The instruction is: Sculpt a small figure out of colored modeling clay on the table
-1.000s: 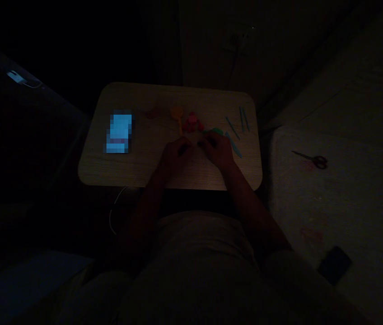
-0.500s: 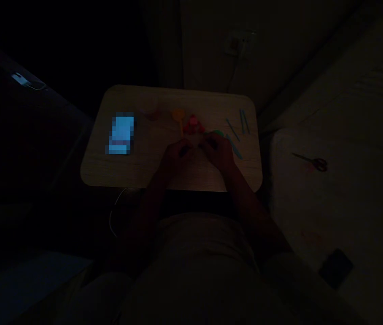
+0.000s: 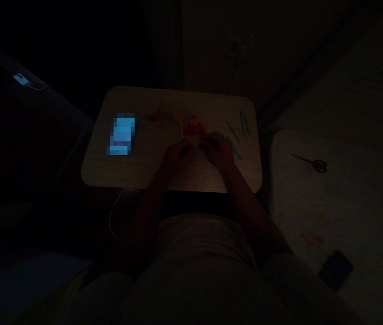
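My left hand [image 3: 177,155] is over the wooden table, its fingers curled into a pinch. Facing it, my right hand [image 3: 219,152] is bent the same way, fingertips a short gap away. Whatever lies in either pinch is too small and dark to make out. Just beyond the fingertips is a red shape of several lumps [image 3: 194,127]. An orange tool [image 3: 179,117] with a round head and thin handle lies left of it. Part of a green round thing [image 3: 218,134] shows behind my right hand, and a teal blade-shaped tool [image 3: 235,150] lies at its right.
The small table [image 3: 123,174] holds a lit phone [image 3: 122,134] at left, a see-through container [image 3: 150,108] at the back, and thin teal sticks [image 3: 233,131] at right. Scissors [image 3: 316,164] and a dark object [image 3: 336,270] rest on the pale surface beside it. The room is very dim.
The picture is slightly darker and has shifted a little. My left fingertips have moved slightly right; my right hand has hardly moved. The things on the table lie as before.
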Demonstrator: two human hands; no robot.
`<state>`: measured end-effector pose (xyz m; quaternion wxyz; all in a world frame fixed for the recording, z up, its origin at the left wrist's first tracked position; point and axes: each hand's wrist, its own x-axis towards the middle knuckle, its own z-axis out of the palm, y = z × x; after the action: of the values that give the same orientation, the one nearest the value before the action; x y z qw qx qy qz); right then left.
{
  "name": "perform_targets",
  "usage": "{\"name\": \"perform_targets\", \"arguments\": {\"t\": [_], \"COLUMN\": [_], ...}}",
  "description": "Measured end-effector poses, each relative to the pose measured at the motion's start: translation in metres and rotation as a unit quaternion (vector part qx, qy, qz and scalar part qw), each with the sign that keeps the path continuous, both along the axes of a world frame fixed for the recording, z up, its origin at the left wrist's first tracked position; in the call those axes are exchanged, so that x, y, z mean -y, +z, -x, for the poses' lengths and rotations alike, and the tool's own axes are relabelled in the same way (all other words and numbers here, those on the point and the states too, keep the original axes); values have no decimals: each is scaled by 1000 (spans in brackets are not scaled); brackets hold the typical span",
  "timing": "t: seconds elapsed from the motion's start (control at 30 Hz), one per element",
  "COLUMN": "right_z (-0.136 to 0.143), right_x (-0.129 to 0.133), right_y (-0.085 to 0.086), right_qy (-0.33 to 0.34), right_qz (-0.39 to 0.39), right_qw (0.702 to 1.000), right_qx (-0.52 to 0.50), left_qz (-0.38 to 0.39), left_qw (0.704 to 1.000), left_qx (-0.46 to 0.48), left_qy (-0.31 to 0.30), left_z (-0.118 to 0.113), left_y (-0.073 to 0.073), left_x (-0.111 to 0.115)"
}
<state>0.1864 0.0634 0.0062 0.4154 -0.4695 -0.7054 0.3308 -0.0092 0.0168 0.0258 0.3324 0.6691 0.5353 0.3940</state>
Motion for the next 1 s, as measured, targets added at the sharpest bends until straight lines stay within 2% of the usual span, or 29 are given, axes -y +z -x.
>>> {"name": "perform_targets", "arguments": {"t": [0.27,0.53,1.0], "right_z": [2,1,2], "right_x": [2,1,2], "right_y": [7,2,5], "right_qy": [-16,-28,-24], "right_qz": [-8,-17,-5], "right_qw": [1000,998,995], "right_qx": [17,55,100], "left_qz": [-5,-13,-13], "left_qw": [1000,1000,1000], "left_qx": [1,0,4], "left_qy": [2,0,0], "left_z": [0,0,0], "left_y": [2,0,-3], "left_x": [1,1,0]}}
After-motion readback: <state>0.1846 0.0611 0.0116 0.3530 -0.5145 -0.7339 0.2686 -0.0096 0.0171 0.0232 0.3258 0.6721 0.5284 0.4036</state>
